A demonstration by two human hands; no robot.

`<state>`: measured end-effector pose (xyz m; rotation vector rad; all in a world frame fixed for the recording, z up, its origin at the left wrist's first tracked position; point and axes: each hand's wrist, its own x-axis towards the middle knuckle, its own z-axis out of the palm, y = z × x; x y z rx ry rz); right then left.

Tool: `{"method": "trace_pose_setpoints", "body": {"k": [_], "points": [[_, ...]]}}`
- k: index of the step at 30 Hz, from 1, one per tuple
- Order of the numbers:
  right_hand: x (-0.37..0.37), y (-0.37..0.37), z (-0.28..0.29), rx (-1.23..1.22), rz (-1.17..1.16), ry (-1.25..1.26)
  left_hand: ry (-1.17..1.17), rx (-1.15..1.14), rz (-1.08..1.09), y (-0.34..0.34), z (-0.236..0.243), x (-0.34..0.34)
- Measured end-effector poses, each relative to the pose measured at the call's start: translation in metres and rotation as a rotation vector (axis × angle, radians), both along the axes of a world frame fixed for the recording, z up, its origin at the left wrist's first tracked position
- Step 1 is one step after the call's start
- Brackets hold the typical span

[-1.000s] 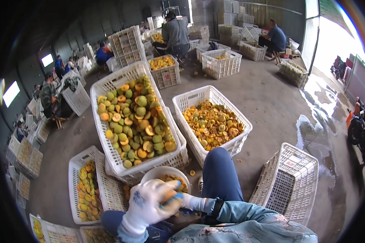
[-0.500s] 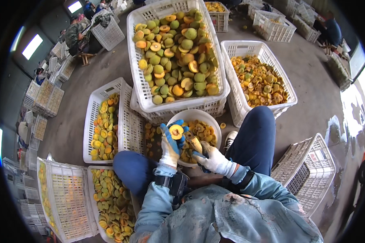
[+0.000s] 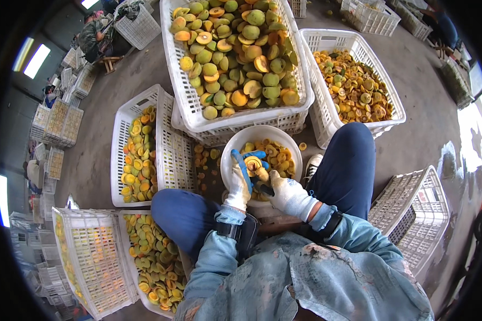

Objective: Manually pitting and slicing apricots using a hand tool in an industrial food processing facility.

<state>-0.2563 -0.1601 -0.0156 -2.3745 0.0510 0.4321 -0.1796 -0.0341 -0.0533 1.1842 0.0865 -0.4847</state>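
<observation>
My left hand (image 3: 241, 179), in a white glove with blue on the fingers, is closed round a halved yellow fruit (image 3: 252, 165). My right hand (image 3: 285, 195), in a white glove with dark fingers, grips a small tool (image 3: 263, 174) whose tip is at the fruit's cut face, though partly hidden there. Both hands are over a round white bowl (image 3: 231, 144) of yellow fruit pieces (image 3: 276, 155), between my bent knees. Just beyond the bowl, a white crate (image 3: 182, 117) full of green-yellow fruit, some halved, stands stacked on another.
A crate (image 3: 390, 101) of orange pieces stands right of the stack. Crates of cut fruit (image 3: 139, 160) (image 3: 155, 262) line my left. A tilted crate (image 3: 407, 214) lies by my right knee on concrete floor (image 3: 407, 144). Co-workers (image 3: 93, 37) (image 3: 442, 27) sit farther back among crates.
The view has tilted down since a second ago. Since half a second ago, my right hand and its tool have moved in against the fruit held in my left hand.
</observation>
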Motion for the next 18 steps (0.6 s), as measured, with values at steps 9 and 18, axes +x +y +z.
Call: {"method": "trace_pose_setpoints", "body": {"k": [9,18], "points": [[-0.002,-0.005,-0.013,0.043,0.108,0.073,0.124,0.048,-0.032,0.005,-0.008,-0.001],[0.0,-0.015,-0.012,0.275,0.21,0.238,0.165,0.198,-0.456,0.024,-0.011,0.011]]}}
